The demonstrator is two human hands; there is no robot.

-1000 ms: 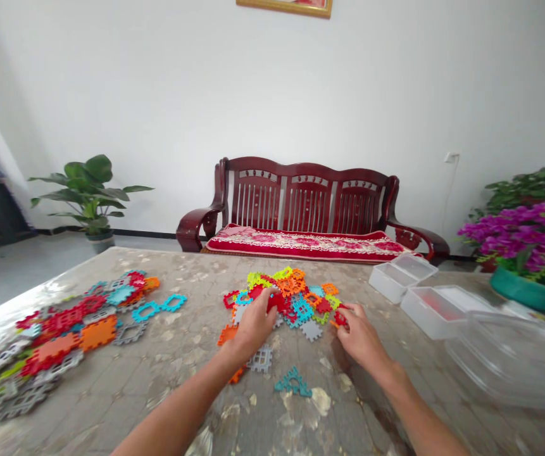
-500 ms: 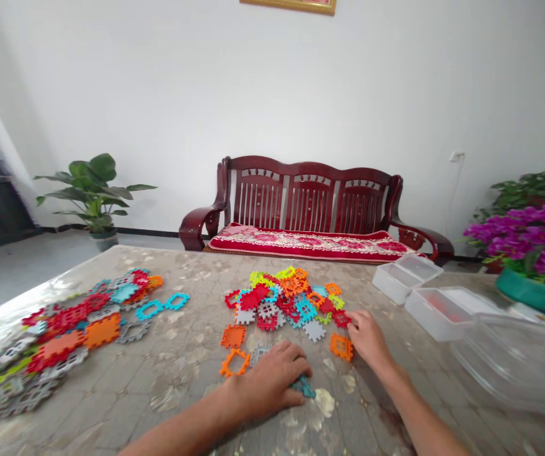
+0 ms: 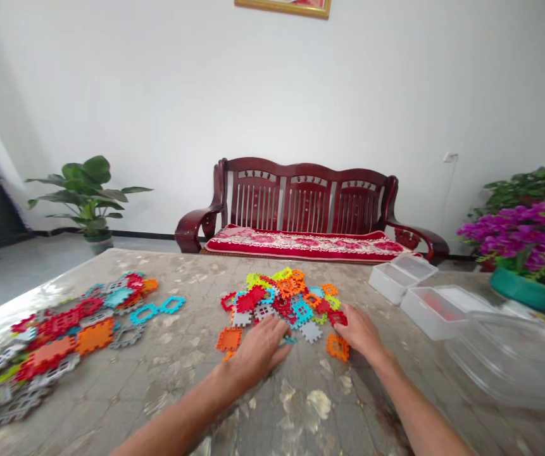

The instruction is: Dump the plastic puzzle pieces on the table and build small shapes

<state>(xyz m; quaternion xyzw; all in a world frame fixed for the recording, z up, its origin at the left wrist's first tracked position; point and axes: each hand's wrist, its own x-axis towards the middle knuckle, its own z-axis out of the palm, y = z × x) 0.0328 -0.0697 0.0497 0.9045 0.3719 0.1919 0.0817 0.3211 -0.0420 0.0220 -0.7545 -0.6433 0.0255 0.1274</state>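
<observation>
A heap of coloured plastic puzzle tiles (image 3: 284, 296) lies in the middle of the marble-patterned table (image 3: 168, 380). My left hand (image 3: 259, 350) rests palm down at the heap's near edge, fingers stretched flat over a teal tile (image 3: 289, 341) and other loose pieces. An orange tile (image 3: 228, 339) lies just left of it. My right hand (image 3: 360, 330) lies at the heap's right side with its fingers curled onto a red tile (image 3: 337, 318); another orange tile (image 3: 337, 346) sits just beside it.
A second spread of tiles (image 3: 58, 332) covers the table's left part. Two white open boxes (image 3: 400, 277) (image 3: 436, 308) and a clear lid (image 3: 514, 361) stand at the right, with a flower pot (image 3: 528, 294) behind. A wooden bench (image 3: 307, 212) stands beyond the table.
My left hand dropped back from the heap to the near loose pieces, then slid forward again, pushing them towards the heap. My right hand stayed at the heap's right edge.
</observation>
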